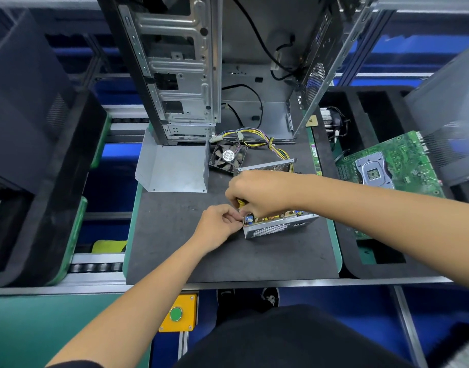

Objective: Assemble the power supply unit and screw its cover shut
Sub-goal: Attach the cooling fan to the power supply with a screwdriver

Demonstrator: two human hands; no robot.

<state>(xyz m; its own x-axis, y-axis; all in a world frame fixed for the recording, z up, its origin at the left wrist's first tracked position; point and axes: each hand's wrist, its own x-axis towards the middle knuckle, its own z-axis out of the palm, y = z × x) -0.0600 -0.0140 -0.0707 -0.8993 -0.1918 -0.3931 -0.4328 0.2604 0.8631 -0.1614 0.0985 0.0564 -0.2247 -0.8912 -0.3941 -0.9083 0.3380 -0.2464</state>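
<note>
The open power supply case [277,227] lies on the dark mat [175,251], its circuit board showing along the top edge. My right hand [257,192] grips a yellow-handled screwdriver [240,202] held down over the case's left corner. My left hand [218,225] pinches something small at that same corner; what it is stays hidden by the fingers. The bent grey metal cover [175,168] rests apart, up and to the left. A black fan [227,156] and a yellow-and-black wire bundle [262,140] lie behind the case.
An empty computer chassis [180,65] stands upright at the back of the mat. A green motherboard [387,163] sits in a black foam tray [347,261] on the right. Black foam trays [55,181] fill the left. A yellow box with a green button [176,313] is below the table edge.
</note>
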